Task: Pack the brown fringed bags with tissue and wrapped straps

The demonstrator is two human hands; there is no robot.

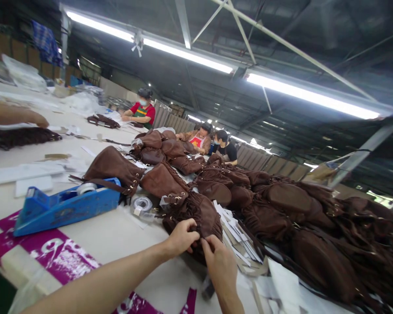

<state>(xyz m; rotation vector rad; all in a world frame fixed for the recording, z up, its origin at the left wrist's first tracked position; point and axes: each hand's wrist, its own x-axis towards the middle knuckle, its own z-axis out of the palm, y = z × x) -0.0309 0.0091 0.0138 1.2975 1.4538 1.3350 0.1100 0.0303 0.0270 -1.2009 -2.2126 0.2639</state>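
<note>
Brown bag (pixel 210 213), head view: it lies at the near centre of the table (pixel 124 231), between my hands and the heap of similar bags (pixel 290 198). My left hand (pixel 183 237) and right hand (pixel 219 257) meet at its near side, thumbs and fingers pinching the material; the exact part pinched is too small to tell. To the left stands a blue tape dispenser (pixel 68 209); just right of the bag, white paper strips (pixel 237 237) lie fanned.
</note>
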